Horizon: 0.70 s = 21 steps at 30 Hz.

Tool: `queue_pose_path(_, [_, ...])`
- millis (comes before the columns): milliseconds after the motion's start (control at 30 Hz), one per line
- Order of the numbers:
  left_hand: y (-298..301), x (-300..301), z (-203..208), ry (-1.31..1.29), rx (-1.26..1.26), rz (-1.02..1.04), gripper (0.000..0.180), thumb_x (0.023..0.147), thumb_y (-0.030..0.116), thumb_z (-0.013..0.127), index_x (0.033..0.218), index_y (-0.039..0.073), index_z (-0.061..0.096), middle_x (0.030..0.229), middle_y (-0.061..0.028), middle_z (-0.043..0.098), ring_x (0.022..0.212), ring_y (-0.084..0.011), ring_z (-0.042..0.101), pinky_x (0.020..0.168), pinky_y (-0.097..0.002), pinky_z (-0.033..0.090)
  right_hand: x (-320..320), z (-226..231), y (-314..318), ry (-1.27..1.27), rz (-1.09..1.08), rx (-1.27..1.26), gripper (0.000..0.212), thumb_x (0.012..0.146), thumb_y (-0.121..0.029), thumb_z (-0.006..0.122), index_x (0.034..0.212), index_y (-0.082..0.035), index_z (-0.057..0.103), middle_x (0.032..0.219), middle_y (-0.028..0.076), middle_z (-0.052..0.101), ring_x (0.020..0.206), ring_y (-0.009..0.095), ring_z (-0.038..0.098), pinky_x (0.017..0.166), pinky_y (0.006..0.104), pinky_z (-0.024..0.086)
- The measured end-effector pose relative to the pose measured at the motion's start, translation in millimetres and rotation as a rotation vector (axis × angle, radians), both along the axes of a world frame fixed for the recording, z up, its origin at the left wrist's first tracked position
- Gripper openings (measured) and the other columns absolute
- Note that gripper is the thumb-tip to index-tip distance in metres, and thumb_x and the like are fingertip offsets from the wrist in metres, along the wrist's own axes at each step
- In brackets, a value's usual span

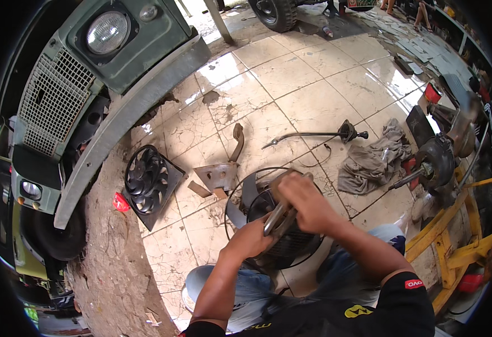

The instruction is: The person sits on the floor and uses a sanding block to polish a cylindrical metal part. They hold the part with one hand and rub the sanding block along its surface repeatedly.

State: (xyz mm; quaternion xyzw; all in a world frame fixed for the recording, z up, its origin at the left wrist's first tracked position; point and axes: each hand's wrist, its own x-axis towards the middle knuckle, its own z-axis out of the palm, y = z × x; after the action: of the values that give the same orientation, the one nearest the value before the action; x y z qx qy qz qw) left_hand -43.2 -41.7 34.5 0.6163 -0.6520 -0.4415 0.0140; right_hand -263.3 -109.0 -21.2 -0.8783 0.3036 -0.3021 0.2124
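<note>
Squatting on the floor, I hold a grey metal piece with two long bars (280, 220) between my hands; its exact kind is unclear. My left hand (250, 238) is closed round its lower end. Higher up, my right hand (309, 205), slightly blurred, is closed over the other end. Beneath them, between my knees, lies a round fan (249, 192) with broad grey blades inside a thin black ring. My hands and forearms hide much of its middle.
Beyond the fan lie a rusty pedal bracket (220, 175) and a black lever rod (308, 135). A second black fan (147, 182) lies left, near a green vehicle's bumper (131, 115). At right are a grey rag (374, 160), a wheel hub assembly (434, 163) and a yellow wooden frame (445, 224).
</note>
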Motion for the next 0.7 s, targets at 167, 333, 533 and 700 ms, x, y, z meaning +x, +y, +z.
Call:
queue_pose_path(167, [7.8, 7.9, -15.0, 0.019, -0.066, -0.002, 0.068, 0.091, 0.03, 0.069, 0.153, 0.017, 0.046, 0.115, -0.0288, 0.069, 0.108, -0.0466, 0.066, 0.093, -0.049, 0.053, 6.0, -2.2, 3.8, 0.013, -0.074, 0.043, 0.077, 0.074, 0.002, 0.06, 0.149, 0.004, 0.041, 0.153, 0.03, 0.041, 0.148, 0.046, 0.033, 0.124, 0.054, 0.026])
queue_pose_path(333, [3.3, 5.3, -6.3, 0.076, -0.073, 0.016, 0.06, 0.09, 0.023, 0.072, 0.143, 0.006, 0.052, 0.113, -0.0302, 0.069, 0.107, -0.0464, 0.066, 0.092, -0.0465, 0.052, -8.7, -13.6, -13.6, -0.06, -0.123, 0.173, 0.077, 0.074, 0.003, 0.059, 0.148, 0.007, 0.04, 0.152, 0.033, 0.041, 0.146, 0.048, 0.035, 0.123, 0.0549, 0.026])
queue_pose_path(533, [4.1, 9.0, -8.8, 0.03, -0.057, 0.006, 0.065, 0.089, 0.024, 0.068, 0.15, 0.016, 0.049, 0.113, -0.0293, 0.07, 0.105, -0.0466, 0.067, 0.09, -0.049, 0.053, 5.3, 6.8, 8.5, 0.02, 0.012, 0.05, 0.077, 0.077, 0.001, 0.057, 0.151, 0.005, 0.039, 0.156, 0.03, 0.038, 0.148, 0.046, 0.035, 0.124, 0.0547, 0.026])
queue_pose_path(700, [3.5, 13.4, -19.0, 0.04, -0.041, -0.015, 0.064, 0.089, 0.026, 0.069, 0.15, 0.015, 0.049, 0.112, -0.0278, 0.07, 0.105, -0.0464, 0.067, 0.09, -0.0498, 0.053, -6.1, -21.1, -25.0, -0.109, -0.204, 0.442, 0.077, 0.075, 0.0, 0.057, 0.151, 0.003, 0.04, 0.158, 0.027, 0.038, 0.15, 0.044, 0.033, 0.124, 0.052, 0.025])
